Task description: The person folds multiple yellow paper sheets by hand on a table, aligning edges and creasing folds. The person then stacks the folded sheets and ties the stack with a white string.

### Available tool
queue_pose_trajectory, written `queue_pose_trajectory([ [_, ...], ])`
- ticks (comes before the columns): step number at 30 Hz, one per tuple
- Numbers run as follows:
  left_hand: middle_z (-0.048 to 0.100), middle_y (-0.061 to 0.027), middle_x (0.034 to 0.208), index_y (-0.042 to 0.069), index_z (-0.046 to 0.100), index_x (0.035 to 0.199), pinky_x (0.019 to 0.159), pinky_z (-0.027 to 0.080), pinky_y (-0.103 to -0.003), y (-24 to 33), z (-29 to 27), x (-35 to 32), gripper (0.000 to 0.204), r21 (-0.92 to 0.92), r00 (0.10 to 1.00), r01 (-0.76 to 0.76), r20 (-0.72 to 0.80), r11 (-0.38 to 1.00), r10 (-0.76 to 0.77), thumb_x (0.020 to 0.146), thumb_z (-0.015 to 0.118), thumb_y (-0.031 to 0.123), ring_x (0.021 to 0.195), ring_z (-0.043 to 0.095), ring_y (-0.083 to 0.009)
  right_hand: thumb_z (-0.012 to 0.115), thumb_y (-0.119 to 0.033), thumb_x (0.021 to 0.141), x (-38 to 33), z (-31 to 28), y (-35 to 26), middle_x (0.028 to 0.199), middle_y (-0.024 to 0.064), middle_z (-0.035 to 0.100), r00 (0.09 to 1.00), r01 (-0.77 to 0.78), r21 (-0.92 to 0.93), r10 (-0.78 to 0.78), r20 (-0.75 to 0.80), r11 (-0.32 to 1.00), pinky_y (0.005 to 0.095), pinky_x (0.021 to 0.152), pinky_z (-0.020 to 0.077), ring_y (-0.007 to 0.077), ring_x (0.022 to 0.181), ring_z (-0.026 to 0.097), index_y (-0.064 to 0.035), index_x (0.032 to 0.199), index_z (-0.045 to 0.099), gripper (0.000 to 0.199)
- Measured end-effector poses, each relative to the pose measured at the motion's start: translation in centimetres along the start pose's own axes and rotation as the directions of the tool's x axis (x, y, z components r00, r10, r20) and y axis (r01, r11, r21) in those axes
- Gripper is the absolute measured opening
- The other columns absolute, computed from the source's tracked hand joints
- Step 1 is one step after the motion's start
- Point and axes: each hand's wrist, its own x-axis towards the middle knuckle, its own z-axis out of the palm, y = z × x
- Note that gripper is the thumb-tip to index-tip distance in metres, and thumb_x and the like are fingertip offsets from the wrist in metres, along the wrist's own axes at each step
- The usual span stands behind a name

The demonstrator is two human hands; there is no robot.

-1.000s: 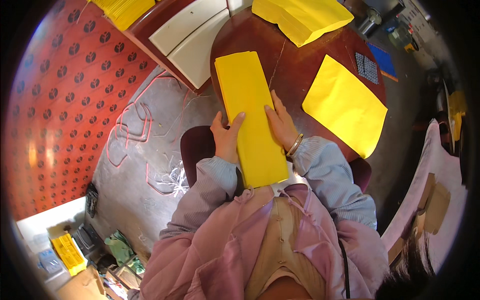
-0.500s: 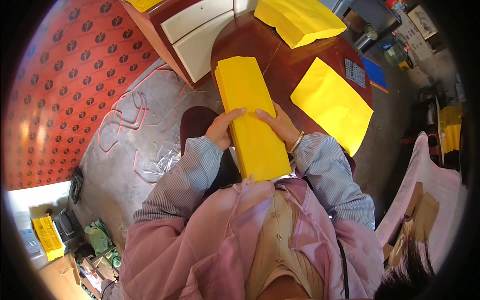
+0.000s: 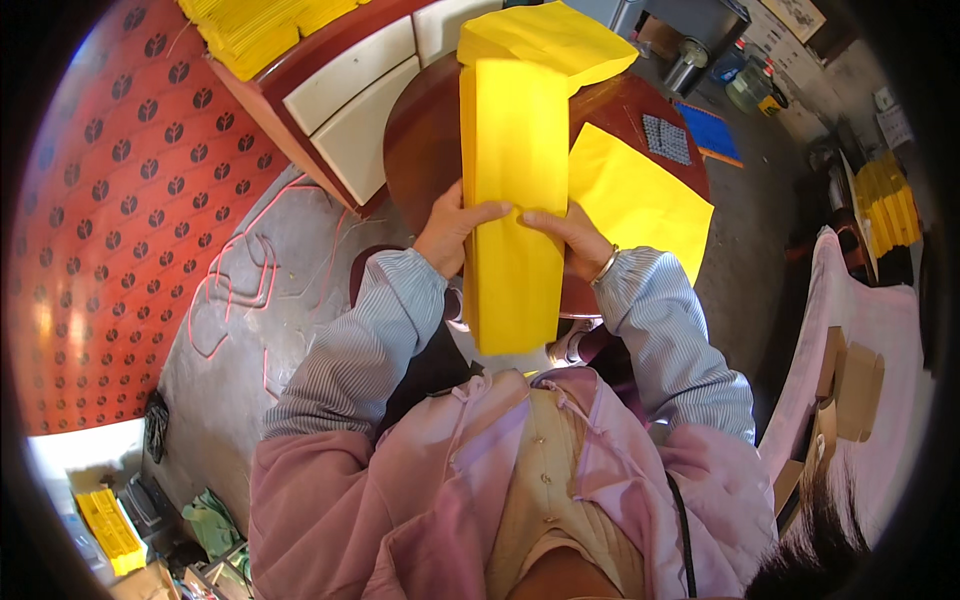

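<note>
Round dark-wood surface [image 3: 420, 150] lies directly beyond both hands, its far side carrying the paper stock. White-fronted cabinet [image 3: 350, 100] stands past the left hand, with a yellow stack [image 3: 250, 30] on top.

Long folded yellow sheet bundle [image 3: 512, 200] runs from just in front of the chest, between the hands, out over the surface. It is lifted at the near end; whether the far end rests on the surface I cannot tell. A second flat yellow sheet [image 3: 640, 200] lies on the surface just beyond the right hand. A further heap of yellow sheets [image 3: 545, 35] sits well beyond both hands, at the far rim.

Left hand [image 3: 450, 230] grips the bundle's left edge, thumb laid across the top face. Right hand [image 3: 570, 240] grips the right edge opposite, fingers curled on top. Both are closed on the bundle near its middle, a little toward its near end.

Handling judgement: thin paper, light, flexible along its length, probably slick face to face, so layers could slide or fan. It creases easily. Hold at both long edges, pinching all layers together; the mid-length grip leaves the ends to sag.

Bracelet [image 3: 603, 268] on right wrist.
</note>
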Motion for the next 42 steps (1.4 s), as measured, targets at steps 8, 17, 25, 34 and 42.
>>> queue_pose_trajectory([
  [8,0.061,-0.0111,0.137,0.01,0.045,0.152,0.113,0.046,-0.04,8.1,2.3,4.4,0.09,0.258,0.828,-0.538,0.342,0.803,0.444,0.077,0.091,0.029,0.129,0.058,-0.0252,0.097,-0.016,0.073,2.1,-0.8,-7.1,0.136,0.0113,0.057,0.83,0.542,-0.316,-0.554,0.059,0.778,0.0399,0.112,0.0472,0.0266,0.13,0.056,-0.0052,0.153,0.032,0.104],
  [17,0.054,-0.0078,0.147,0.007,0.036,0.156,0.114,0.044,-0.039,2.4,-1.2,4.6,0.107,0.283,0.859,-0.489,0.32,0.825,0.399,0.07,0.099,0.016,0.137,0.052,-0.0216,0.099,-0.013,0.069,3.5,-2.5,0.0,0.142,0.0109,0.055,0.808,0.548,-0.435,-0.587,0.054,0.714,0.0375,0.112,0.0451,0.0236,0.133,0.054,-0.0046,0.152,0.035,0.105],
  [25,0.06,-0.0072,0.143,0.005,0.042,0.151,0.111,0.047,-0.037,1.3,-1.2,4.4,0.099,0.355,0.873,-0.487,0.242,0.798,0.424,0.072,0.099,0.021,0.131,0.059,-0.0216,0.099,-0.017,0.07,4.1,-3.1,1.2,0.138,0.0128,0.061,0.789,0.524,-0.53,-0.614,0.007,0.667,0.0371,0.107,0.0495,0.0244,0.128,0.06,-0.0024,0.152,0.036,0.105],
  [34,0.055,-0.0089,0.148,0.005,0.039,0.153,0.115,0.045,-0.04,1.9,-1.0,4.2,0.099,0.336,0.847,-0.521,0.313,0.784,0.429,0.074,0.098,0.015,0.136,0.056,-0.0222,0.1,-0.017,0.069,3.9,-3.0,1.3,0.143,0.0117,0.058,0.791,0.533,-0.494,-0.611,0.004,0.687,0.0368,0.108,0.0488,0.0229,0.13,0.058,-0.0035,0.152,0.035,0.107],
  [42,0.032,-0.0164,0.162,0.007,0.021,0.156,0.119,0.041,-0.043,7.0,2.5,2.0,0.112,0.211,0.666,-0.744,0.307,0.634,0.68,0.074,0.096,0.016,0.146,0.043,-0.0299,0.1,-0.013,0.066,4.3,-3.2,0.8,0.137,0.0091,0.059,0.737,0.616,-0.506,-0.669,0.099,0.604,0.0369,0.109,0.0467,0.0217,0.128,0.057,-0.0063,0.148,0.038,0.103],
])
